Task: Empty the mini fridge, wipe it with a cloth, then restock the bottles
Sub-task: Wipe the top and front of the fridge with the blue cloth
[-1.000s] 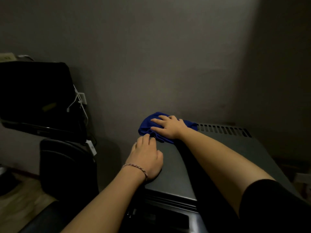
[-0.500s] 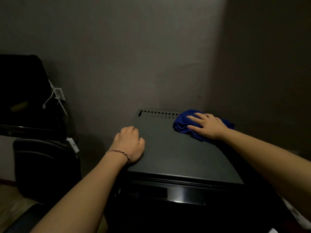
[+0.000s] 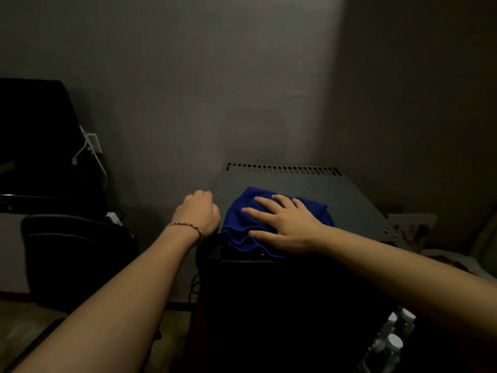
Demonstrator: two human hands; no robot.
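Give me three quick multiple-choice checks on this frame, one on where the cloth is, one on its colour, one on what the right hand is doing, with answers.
1. Where does the cloth lie?
A. On the floor by the chair
B. On the top of the mini fridge, at its front left part
C. Over the vent slots at the back

2. What colour is the cloth?
A. Blue
B. White
C. Red

3. What is the right hand doing?
A. Hanging free beside the fridge
B. Gripping a bottle
C. Pressing flat on the cloth with spread fingers

Answers:
1 B: the cloth is bunched on the mini fridge near its front left corner, clear of the vent slots.
2 A: it is plainly blue against the dark grey top.
3 C: the right hand lies on the cloth with fingers straight, while the left hand rests at the fridge's left edge.
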